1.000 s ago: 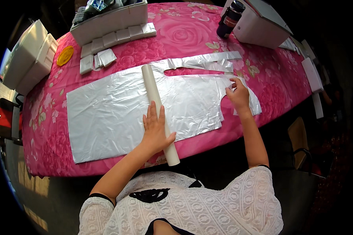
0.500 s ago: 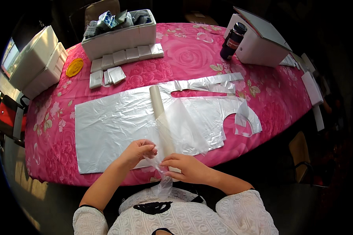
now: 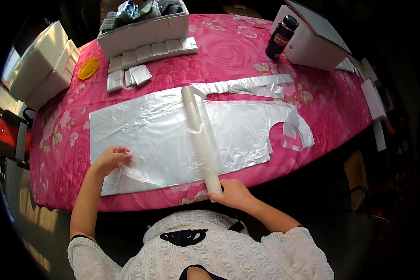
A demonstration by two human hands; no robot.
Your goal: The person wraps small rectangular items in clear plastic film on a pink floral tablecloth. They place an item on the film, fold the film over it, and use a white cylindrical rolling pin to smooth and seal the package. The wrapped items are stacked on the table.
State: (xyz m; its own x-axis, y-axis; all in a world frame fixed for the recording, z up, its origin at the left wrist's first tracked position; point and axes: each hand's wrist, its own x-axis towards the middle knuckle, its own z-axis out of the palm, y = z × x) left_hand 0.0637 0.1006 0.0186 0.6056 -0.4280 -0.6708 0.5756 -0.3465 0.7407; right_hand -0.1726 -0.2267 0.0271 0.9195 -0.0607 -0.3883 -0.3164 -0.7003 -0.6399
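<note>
A stack of thin, silvery white plastic aprons (image 3: 247,126), with straps and a curved neck cut-out, lies flat across the tablecloth. Over its middle rests a long pale roll of plastic film (image 3: 203,149), pointing away from me. My right hand (image 3: 233,193) is wrapped round the near end of that roll. At the lower left of the sheets, my left hand (image 3: 112,159) has its fingers curled in a pinch on the edge of clear plastic film (image 3: 135,173), which stretches from the roll. Its exact outline is hard to see against the shiny plastic beneath.
Small folded white packets (image 3: 140,74) line up before a white foam box (image 3: 144,35) full of bags. A yellow coil (image 3: 88,68) lies left, near stacked foam boxes (image 3: 51,70). At far right stand a dark flask (image 3: 281,37) and another white box (image 3: 312,44).
My left hand has moved left, drawing the film out over the sheets. My right hand has gone from the film to the roll's near end. The loose flap right of the roll is gone.
</note>
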